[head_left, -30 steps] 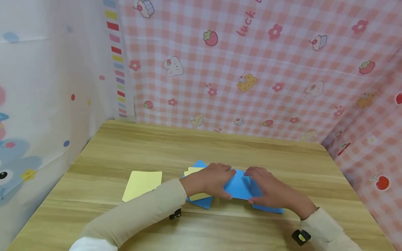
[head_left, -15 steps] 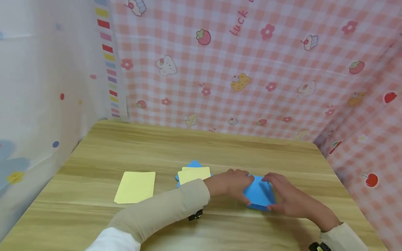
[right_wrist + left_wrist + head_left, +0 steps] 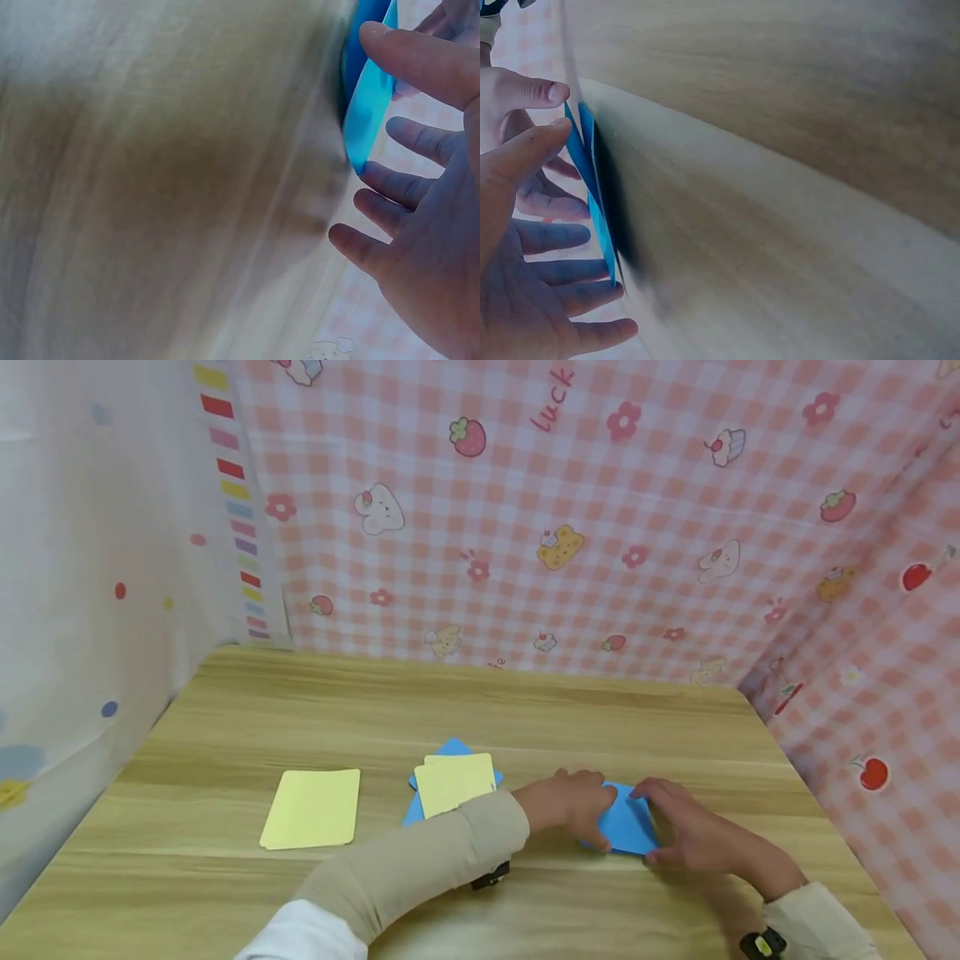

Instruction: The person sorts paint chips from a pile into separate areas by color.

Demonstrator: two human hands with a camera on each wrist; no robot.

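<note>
In the head view, a square blue card [image 3: 628,823] lies low over the table on the right, between the two hands. My left hand [image 3: 570,806] grips its left side, thumb at the near edge and fingers at the far edge. My right hand [image 3: 693,831] grips its right side the same way. The left wrist view shows two blue layers, the upper card [image 3: 576,146] angled apart from the lower card [image 3: 592,150]; the thumb and straight fingers reach along the edges. In the right wrist view, the thumb touches the edge of a blue card [image 3: 369,112].
A pile of yellow cards [image 3: 453,783] and blue cards [image 3: 454,747] lies crossed at mid-table, partly covered by the left sleeve. Yellow cards [image 3: 311,810] lie at the left of the wooden table [image 3: 480,702]. Patterned cloth [image 3: 420,560] hangs behind.
Both hands have moved right, bringing the upper blue card from beside the other blue card to over it. The left forearm now uncovers more of the yellow cards. The head view has shifted slightly.
</note>
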